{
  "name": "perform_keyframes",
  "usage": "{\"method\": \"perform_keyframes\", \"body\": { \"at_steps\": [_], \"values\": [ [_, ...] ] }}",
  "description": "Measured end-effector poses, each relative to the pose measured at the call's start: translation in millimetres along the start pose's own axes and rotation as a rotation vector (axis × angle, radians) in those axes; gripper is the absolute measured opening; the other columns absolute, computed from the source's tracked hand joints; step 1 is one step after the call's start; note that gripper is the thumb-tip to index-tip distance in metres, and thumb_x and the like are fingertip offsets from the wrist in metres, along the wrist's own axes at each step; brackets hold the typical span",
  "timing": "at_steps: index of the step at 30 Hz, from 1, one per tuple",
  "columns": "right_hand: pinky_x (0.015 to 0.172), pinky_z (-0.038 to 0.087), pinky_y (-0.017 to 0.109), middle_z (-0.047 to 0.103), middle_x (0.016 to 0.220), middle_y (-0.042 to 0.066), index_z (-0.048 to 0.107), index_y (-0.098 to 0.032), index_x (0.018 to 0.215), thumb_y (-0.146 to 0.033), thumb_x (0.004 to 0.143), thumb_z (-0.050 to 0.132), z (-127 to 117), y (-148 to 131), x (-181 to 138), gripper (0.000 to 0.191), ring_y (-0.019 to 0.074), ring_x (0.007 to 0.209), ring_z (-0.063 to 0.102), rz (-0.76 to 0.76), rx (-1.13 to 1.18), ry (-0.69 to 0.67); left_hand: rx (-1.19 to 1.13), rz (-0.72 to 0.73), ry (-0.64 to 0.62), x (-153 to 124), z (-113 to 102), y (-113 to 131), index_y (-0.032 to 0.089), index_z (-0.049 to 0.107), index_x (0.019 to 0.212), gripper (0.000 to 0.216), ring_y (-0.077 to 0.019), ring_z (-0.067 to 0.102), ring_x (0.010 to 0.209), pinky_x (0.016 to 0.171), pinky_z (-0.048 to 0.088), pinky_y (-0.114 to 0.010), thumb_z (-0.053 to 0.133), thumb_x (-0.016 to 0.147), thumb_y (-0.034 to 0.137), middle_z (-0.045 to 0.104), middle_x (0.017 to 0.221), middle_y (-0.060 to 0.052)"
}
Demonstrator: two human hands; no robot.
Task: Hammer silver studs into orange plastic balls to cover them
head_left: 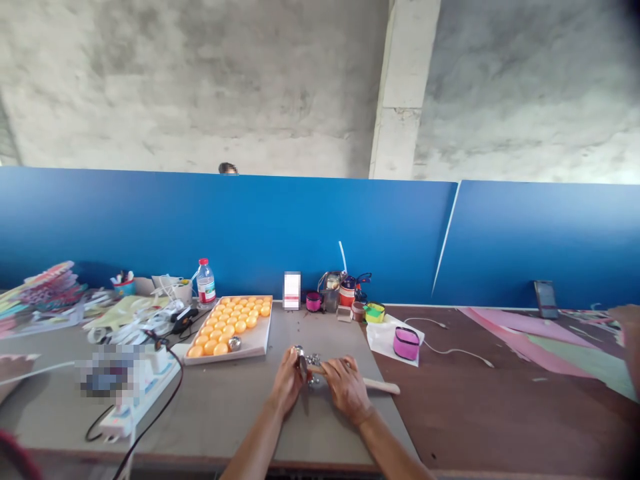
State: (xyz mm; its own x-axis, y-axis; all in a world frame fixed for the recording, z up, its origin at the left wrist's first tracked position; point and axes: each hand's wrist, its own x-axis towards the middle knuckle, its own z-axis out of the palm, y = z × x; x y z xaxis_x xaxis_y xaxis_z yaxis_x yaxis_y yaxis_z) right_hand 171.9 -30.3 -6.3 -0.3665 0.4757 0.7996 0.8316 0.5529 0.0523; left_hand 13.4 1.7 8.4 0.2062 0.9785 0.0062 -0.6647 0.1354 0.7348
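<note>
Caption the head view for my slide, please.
At a desk, the right hand holds a hammer, the left hand by its head, near a tray of orange balls.

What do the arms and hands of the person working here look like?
They are human arms: the left arm and right arm are bare as far as they show, with no sleeves or watch in view. The left hand and right hand wear no gloves. Rings on the fingers would be too small to tell.
</note>
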Motion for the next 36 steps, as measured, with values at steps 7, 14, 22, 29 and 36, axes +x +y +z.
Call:
{"method": "perform_keyframes", "body": {
  "at_steps": [7,14,22,29,36],
  "values": [
    [0.083,0.029,0.034,0.059,0.085,0.005,0.054,-0.018,0.102,-0.019,0.09,0.031,-3.3,-2.0,2.0,0.026,0.0145,0.077,0.05,-0.013,-0.021,0.014,0.012,-0.008,0.006,-1.6,0.2,0.6,0.018,0.047,0.075,0.034,-0.0093,0.049,0.054,0.052,0.038,-0.023,0.068,0.065,0.043,0.052,0.061,0.004],
    [0.083,0.029,0.034,0.059,0.086,0.005,0.055,-0.018,0.102,-0.02,0.089,0.033,-0.3,-2.1,0.7,0.025,0.0146,0.078,0.05,-0.018,-0.043,0.003,0.005,0.002,0.027,-0.5,-0.2,-0.4,0.018,0.047,0.072,0.034,-0.0087,0.048,0.052,0.05,0.036,-0.022,0.068,0.065,0.044,0.05,0.059,0.004],
    [0.086,0.028,0.035,0.059,0.086,0.004,0.055,-0.019,0.102,-0.019,0.089,0.034,1.9,-1.6,-1.2,0.025,0.0145,0.077,0.051,-0.008,-0.036,0.015,-0.022,0.018,-0.012,2.7,-4.7,-2.3,0.018,0.048,0.072,0.034,-0.01,0.049,0.052,0.05,0.038,-0.024,0.066,0.067,0.046,0.052,0.061,0.004],
    [0.085,0.029,0.034,0.059,0.085,0.004,0.055,-0.019,0.103,-0.019,0.088,0.034,2.2,-1.1,-1.4,0.025,0.0143,0.077,0.05,-0.012,-0.04,0.005,0.002,-0.018,0.021,3.1,-4.0,-3.2,0.016,0.05,0.069,0.04,-0.0114,0.051,0.054,0.053,0.04,-0.026,0.064,0.065,0.053,0.053,0.059,0.001],
    [0.083,0.03,0.034,0.059,0.083,0.004,0.055,-0.02,0.101,-0.018,0.088,0.035,-1.6,-3.2,0.6,0.025,0.0141,0.075,0.051,-0.004,-0.042,0.012,-0.006,-0.015,0.005,2.8,-3.9,-2.4,0.016,0.051,0.067,0.041,-0.0118,0.05,0.054,0.054,0.039,-0.026,0.061,0.066,0.055,0.054,0.059,0.001]
  ]
}}
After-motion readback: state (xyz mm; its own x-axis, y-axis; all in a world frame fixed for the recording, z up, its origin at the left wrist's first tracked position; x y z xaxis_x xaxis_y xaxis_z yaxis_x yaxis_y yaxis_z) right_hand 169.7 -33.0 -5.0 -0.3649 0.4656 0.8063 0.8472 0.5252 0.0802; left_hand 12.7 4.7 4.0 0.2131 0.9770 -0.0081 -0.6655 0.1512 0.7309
